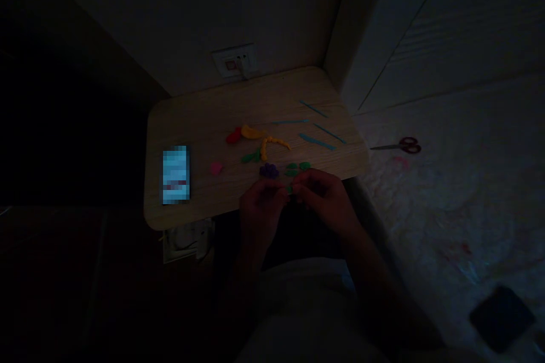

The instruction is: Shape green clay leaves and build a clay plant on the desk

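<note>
At the table's front edge, my left hand (263, 204) and my right hand (324, 197) meet fingertip to fingertip, both closed in a pinch on a small piece of green modelling clay (289, 189). Just beyond them lie several leaf-shaped green clay pieces (292, 172). A purple clay cluster (269, 170) sits beyond my left hand. Behind it are a curved, beaded orange clay strip (264, 148) and a green clay piece (251, 156). Farther back, a red clay lump (234, 135) touches a yellow-orange one (252, 132). A pink clay piece (216, 168) rests to the left.
Several blue modelling tools (317, 142) lie on the right of the wooden table (191, 119). A lit phone (175, 174) is at the left. Scissors (398, 146) lie on the pale surface beyond the right edge. A wall socket (235, 60) holds a plug. The room is dark.
</note>
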A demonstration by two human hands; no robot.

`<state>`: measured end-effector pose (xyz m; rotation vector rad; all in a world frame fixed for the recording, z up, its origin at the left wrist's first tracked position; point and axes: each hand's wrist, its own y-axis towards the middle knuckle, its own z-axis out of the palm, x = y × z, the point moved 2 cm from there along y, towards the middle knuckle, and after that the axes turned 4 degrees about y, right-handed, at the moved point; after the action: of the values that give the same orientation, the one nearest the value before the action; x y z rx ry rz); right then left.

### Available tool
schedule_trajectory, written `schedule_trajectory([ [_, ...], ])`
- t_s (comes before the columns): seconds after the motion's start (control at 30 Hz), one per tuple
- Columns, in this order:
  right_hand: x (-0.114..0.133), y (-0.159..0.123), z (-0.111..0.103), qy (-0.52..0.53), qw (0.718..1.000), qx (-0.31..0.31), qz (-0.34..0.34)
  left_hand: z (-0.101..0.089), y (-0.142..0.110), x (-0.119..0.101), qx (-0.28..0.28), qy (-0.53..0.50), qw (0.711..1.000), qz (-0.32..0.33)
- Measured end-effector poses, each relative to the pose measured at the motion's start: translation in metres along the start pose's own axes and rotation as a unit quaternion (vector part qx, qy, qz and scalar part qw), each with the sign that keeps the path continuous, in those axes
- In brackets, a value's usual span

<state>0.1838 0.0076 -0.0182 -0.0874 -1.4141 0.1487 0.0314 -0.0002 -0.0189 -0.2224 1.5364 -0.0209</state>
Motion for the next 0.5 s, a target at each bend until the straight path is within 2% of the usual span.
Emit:
schedule_trajectory([
  [0.27, -0.0037, 0.0008, -0.0006, -0.004, 1.0, -0.019, 0.001, 0.0017, 0.0019, 0.0042, 0.005, -0.014, 1.0, -0.021],
  [0.5, -0.005, -0.0001, 0.0021, -0.017, 1.0, -0.018, -0.009, 0.001, 0.0019, 0.006, 0.001, -0.012, 1.0, -0.011],
])
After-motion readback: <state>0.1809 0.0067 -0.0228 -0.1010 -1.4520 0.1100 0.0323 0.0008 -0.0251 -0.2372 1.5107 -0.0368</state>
